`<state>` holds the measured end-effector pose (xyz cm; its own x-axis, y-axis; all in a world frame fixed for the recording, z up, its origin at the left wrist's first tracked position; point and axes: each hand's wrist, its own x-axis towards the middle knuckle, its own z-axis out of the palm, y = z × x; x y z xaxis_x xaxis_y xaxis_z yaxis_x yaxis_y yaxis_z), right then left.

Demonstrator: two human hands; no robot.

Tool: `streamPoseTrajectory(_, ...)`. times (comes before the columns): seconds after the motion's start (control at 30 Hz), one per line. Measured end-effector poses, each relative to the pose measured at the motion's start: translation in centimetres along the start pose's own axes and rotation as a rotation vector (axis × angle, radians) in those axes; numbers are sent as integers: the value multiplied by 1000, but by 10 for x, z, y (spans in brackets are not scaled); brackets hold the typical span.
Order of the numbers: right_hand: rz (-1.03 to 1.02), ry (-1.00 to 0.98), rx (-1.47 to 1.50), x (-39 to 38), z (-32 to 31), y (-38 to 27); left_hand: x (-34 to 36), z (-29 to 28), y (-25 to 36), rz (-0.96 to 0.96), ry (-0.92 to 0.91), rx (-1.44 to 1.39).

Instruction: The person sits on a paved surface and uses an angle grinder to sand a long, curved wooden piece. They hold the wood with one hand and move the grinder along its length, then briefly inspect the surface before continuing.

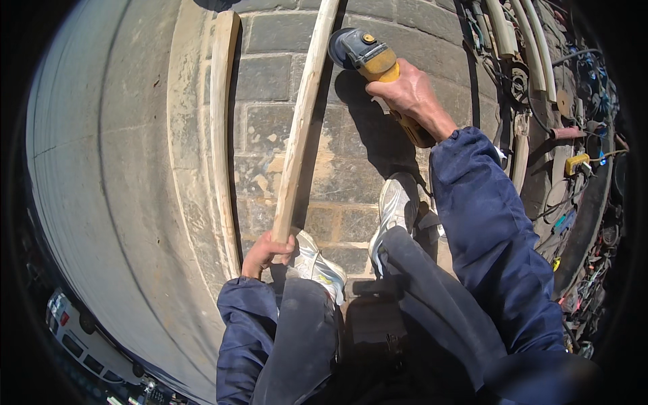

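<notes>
My left hand (268, 252) is closed round the near end of a long pale wooden pole (300, 128), which slants up and away from me, its far end out of the picture. In my right hand (417, 94) is a yellow and grey angle grinder (376, 59), gripped by its body. The grinder's round disc (341, 48) is just right of the pole's far part; whether it touches the wood I cannot tell. A second wooden pole (220, 121) lies on the ground to the left, along the kerb.
Grey paving bricks (266, 77) lie under the poles, with a pale kerb (185, 135) and concrete road at left. My shoes (398, 202) stand close to the pole. On the right are several wood pieces (501, 30), cables, and a yellow socket block (576, 164). A white vehicle (91, 344) stands at lower left.
</notes>
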<state>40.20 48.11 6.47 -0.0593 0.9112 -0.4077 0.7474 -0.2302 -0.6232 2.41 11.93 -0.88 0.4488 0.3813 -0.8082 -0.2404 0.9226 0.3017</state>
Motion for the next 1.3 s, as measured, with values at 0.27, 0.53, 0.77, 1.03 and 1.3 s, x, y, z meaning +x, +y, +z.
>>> streamPoseTrajectory(0.27, 118, -102, 102, -84, 14, 40, -4, -1, -3, -11, 32, 19)
streamPoseTrajectory(0.53, 30, -228, 131, -117, 42, 37, -2, 2, 6, -32, 9, -3)
streamPoseTrajectory(0.77, -88, -183, 115, -86, 54, 14, -1, -5, -1, -32, -2, 6)
streamPoseTrajectory(1.03, -213, -177, -106, -58, 45, 8, 0, -4, 0, -28, 21, -1)
streamPoseTrajectory(1.3, -205, -193, -79, -57, 41, 5, 0, -1, 2, -22, 36, 3)
